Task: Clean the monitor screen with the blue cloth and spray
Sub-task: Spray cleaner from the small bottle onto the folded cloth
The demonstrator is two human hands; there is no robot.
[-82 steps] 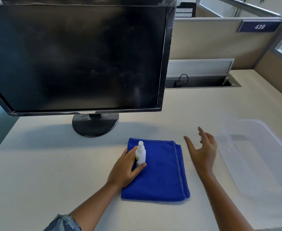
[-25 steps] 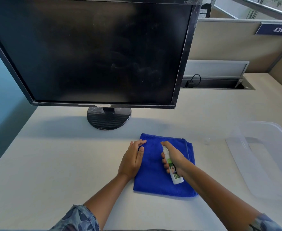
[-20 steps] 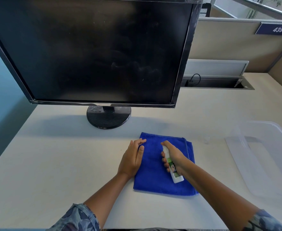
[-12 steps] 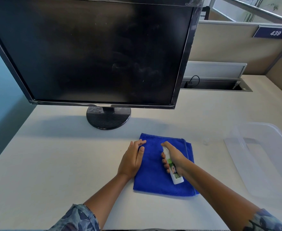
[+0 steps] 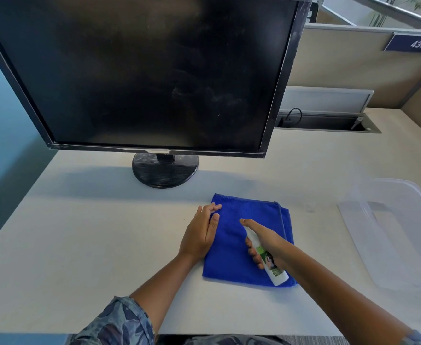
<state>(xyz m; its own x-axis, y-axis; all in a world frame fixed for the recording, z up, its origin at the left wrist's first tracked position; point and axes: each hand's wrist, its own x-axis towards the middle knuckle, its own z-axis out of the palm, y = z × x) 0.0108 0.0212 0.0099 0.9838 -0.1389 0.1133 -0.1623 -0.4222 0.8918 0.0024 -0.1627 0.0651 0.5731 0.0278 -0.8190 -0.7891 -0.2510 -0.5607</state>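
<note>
The blue cloth (image 5: 239, 235) is folded into a thick rectangle and lies flat on the pale desk (image 5: 92, 232), in front of the round foot of the monitor (image 5: 142, 70). Its pile looks soft, and a seam runs along the right fold. Over the cloth's right half, the right hand (image 5: 264, 242) is wrapped around a small white spray bottle (image 5: 266, 257) with a green label; the forefinger rests on the top of the bottle, the nozzle end points toward the monitor, and the bottom end points back toward the person. The left hand (image 5: 200, 232) lies with flat, nearly straight fingers close together, on the left edge of the cloth, holding nothing. The monitor screen is dark, with pale smears near its middle right. The print on the label is too small to read. To the right stands a clear plastic bin (image 5: 403, 220), cut off by the frame edge. The person's patterned sleeves are also cut off below.
</note>
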